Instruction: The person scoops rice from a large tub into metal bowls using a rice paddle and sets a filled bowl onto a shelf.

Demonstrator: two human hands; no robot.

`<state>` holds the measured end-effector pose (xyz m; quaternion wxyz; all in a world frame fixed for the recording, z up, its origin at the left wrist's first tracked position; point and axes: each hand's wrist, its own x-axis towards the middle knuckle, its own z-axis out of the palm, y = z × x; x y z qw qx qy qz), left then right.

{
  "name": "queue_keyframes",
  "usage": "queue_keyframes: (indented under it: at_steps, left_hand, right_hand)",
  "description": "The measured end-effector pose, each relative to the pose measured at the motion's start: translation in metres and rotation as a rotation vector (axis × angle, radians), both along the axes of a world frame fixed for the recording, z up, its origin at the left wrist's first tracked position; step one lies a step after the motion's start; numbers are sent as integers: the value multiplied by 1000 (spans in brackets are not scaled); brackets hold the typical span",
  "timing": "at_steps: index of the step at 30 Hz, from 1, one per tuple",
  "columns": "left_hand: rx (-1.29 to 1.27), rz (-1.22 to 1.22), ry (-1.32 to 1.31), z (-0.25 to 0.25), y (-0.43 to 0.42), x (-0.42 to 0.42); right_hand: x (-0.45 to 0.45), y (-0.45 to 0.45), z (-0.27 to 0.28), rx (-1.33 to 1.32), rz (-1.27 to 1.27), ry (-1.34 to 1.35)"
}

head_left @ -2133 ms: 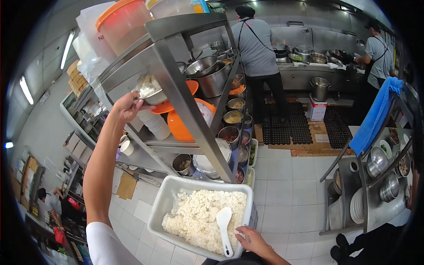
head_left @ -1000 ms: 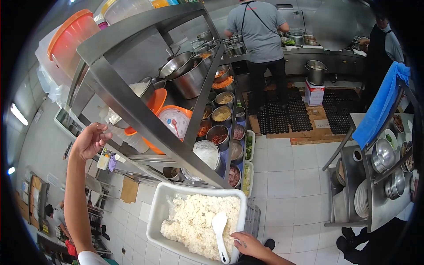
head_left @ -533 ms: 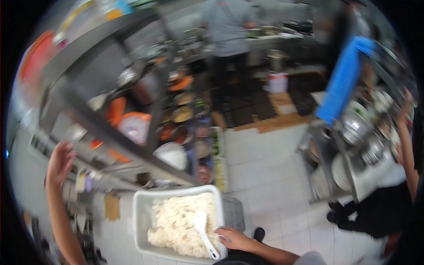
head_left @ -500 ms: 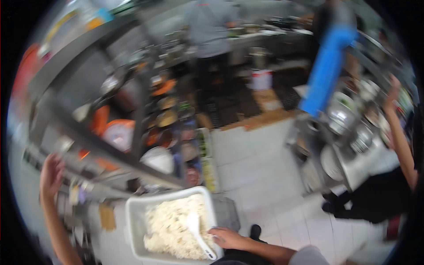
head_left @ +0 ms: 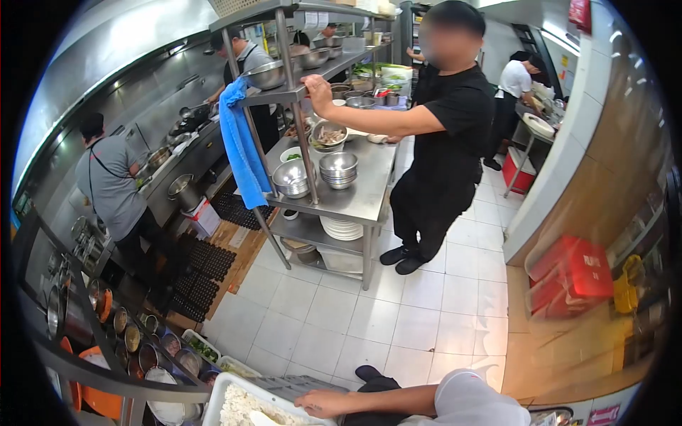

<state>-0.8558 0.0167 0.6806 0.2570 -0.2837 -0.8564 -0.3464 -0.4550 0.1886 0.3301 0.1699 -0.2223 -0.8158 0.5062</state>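
At bottom centre, the right hand (head_left: pixel 321 402), its grip unclear, touched the white plastic rice tub (head_left: pixel 215 400), which jostling could tip.

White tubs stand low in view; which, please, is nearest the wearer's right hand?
The rice tub, its rim at the right hand; the other tubs sit farther off.
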Motion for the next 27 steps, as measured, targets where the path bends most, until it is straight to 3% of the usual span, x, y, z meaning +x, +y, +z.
queue_keyframes:
  at_steps: [2,4,5,10,12,14,19,22,27]
  left_hand:
    - [-82,-138,-18,-9,-13,0]
    - [26,-390,-226,-17,-12,25]
    - [32,-393,-229,-31,-17,15]
    - [278,-1008,-551,-95,-19,-70]
    - [395,-1016,-538,-108,-12,-62]
    - [351,-932,-580,-97,-20,-31]
    - [606,-823,-752,-74,-22,-10]
    - [533,-1010,-849,-59,-21,-43]
    - [693,-871,-930,-30,7,-40]
  right_hand:
    - [4,-30,2,10,-105,-24]
    - [-1,-63,-1,-13,-118,-23]
    - [-5,-79,-3,-38,-123,-21]
    - [-24,-150,5,-95,-75,-73]
    - [-26,-172,11,-146,-37,-105]
    - [-22,-190,14,-123,8,-78]
    - [-14,-211,12,-102,-44,19]
    - [-9,-216,20,-103,-49,39]
    - [1,-215,4,-55,-78,81]
